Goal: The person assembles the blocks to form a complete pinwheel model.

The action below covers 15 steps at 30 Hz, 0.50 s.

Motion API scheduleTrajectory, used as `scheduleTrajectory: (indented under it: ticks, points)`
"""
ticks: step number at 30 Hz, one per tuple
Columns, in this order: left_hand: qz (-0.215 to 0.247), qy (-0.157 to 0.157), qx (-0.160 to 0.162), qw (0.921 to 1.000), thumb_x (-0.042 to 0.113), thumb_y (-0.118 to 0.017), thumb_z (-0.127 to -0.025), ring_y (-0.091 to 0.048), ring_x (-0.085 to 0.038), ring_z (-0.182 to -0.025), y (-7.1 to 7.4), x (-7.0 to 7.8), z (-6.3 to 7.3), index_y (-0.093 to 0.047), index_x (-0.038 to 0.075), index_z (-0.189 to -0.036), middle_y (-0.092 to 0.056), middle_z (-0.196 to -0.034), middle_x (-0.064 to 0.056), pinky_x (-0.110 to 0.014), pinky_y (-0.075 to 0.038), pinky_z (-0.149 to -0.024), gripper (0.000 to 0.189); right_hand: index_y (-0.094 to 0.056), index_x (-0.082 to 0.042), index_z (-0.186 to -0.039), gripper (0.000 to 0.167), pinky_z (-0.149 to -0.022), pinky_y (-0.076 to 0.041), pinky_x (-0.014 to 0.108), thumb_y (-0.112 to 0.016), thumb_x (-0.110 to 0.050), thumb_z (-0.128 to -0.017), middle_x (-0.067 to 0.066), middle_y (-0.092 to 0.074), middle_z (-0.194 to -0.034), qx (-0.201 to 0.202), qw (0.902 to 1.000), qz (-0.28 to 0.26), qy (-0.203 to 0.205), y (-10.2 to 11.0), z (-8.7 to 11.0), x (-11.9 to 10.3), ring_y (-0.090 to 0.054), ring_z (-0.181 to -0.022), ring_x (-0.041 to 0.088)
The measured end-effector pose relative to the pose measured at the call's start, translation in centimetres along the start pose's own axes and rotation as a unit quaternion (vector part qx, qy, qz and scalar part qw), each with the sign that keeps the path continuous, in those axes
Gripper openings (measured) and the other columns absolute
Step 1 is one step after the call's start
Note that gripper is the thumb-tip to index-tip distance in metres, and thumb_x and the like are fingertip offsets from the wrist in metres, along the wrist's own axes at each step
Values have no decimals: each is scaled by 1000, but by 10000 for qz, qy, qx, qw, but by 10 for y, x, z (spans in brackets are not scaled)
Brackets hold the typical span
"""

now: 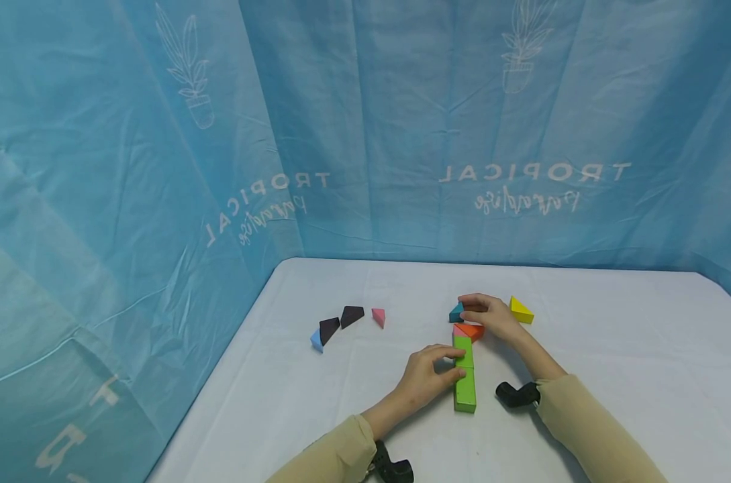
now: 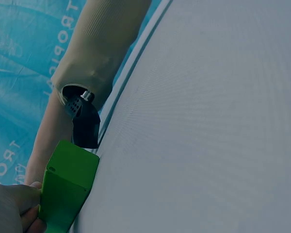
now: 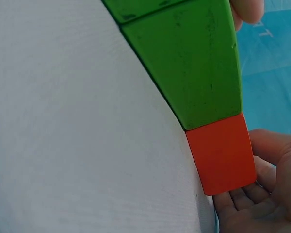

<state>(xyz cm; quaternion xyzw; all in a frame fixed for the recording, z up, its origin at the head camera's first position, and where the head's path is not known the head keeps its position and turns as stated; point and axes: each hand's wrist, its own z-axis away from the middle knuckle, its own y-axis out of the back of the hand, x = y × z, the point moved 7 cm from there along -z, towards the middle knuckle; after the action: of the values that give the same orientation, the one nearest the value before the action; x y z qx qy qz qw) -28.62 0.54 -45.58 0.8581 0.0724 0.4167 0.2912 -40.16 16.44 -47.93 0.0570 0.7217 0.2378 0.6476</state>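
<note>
Around ten o'clock of the green blocks (image 1: 466,391), a blue piece (image 1: 317,341), two black pieces (image 1: 352,316) and a pink piece (image 1: 379,316) look unused; at nine, the left hand (image 1: 423,376), loosely spread, touches that pair — already lined up with a pink wedge (image 1: 458,331) and orange block (image 1: 473,331); at twelve, the teal block (image 1: 456,314), seemingly pinched by the right hand (image 1: 495,318) at one, looks unsettled — a yellow block (image 1: 521,311) lies towards two
</note>
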Motion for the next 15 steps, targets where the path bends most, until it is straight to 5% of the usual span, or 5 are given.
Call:
scheduleTrajectory:
  ticks: [15]
  points:
    - [81, 152, -90, 9998, 20, -73, -84, -56, -7, -108, -1, -2, 0, -69, 9, -112, -66, -111, 1, -24, -44, -92, 30, -55, -1, -129, 48, -99, -39, 50, -62, -32, -92, 18, -53, -130, 85, 9999, -29, -48, 0, 0, 3, -48, -119, 35]
